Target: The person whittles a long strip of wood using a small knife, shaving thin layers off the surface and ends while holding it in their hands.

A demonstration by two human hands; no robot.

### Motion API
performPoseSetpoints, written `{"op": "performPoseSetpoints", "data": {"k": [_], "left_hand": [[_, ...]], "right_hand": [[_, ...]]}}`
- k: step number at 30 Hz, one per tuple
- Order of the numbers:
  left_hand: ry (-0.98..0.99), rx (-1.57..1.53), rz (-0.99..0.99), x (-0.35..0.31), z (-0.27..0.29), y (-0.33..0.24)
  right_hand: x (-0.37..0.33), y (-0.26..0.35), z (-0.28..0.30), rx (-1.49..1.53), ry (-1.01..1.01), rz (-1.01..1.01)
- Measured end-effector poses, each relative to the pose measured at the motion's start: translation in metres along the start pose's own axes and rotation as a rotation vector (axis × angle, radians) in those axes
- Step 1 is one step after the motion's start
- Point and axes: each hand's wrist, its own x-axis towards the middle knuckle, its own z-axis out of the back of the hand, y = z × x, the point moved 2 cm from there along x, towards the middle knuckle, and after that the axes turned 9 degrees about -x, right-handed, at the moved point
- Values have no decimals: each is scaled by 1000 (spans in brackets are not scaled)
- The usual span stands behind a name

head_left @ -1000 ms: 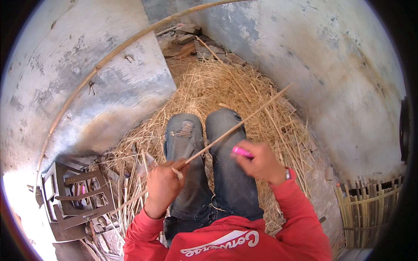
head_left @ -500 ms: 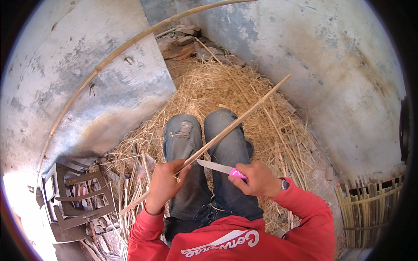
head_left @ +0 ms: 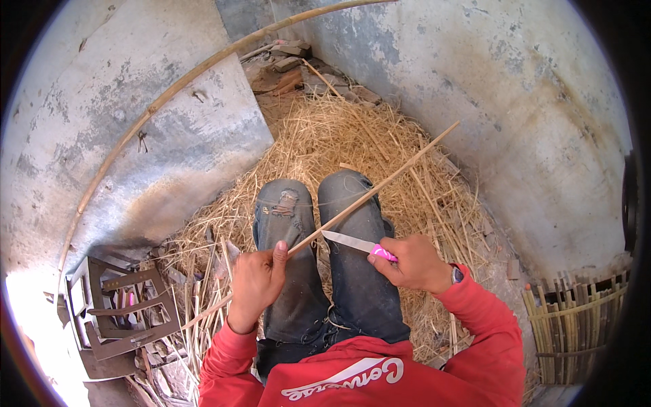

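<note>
My left hand (head_left: 261, 285) grips a long, thin split wooden strip (head_left: 380, 186), likely bamboo, its thumb lying along the top. The strip slants from beside my left forearm up across both knees to the far right. In my right hand (head_left: 415, 263) is a knife (head_left: 349, 241) with a pink-and-white handle; my fingers are wrapped round that handle. The blade points left, its tip close to the strip just beyond my left thumb. Whether tip and strip touch, I cannot tell.
A heap of pale shavings (head_left: 319, 129) spreads around my legs (head_left: 288, 237). A dark slatted frame (head_left: 129, 308) stands at the left, a woven stick basket (head_left: 576, 325) at the right. A long curved pole (head_left: 152, 108) leans along the grey wall (head_left: 515, 102).
The knife and my right hand have moved slightly right and up. The strip has turned in my left hand and shows narrower, and my left thumb now lies on top.
</note>
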Motion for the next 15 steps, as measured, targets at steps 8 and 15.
{"op": "performPoseSetpoints", "data": {"k": [8, 15], "left_hand": [[-37, 124, -156, -12, -10, -11], [-61, 210, -229, -27, -15, 5]], "right_hand": [[20, -5, -22, 6, 1, -67], [44, -107, -13, -57, -155, -395]]}}
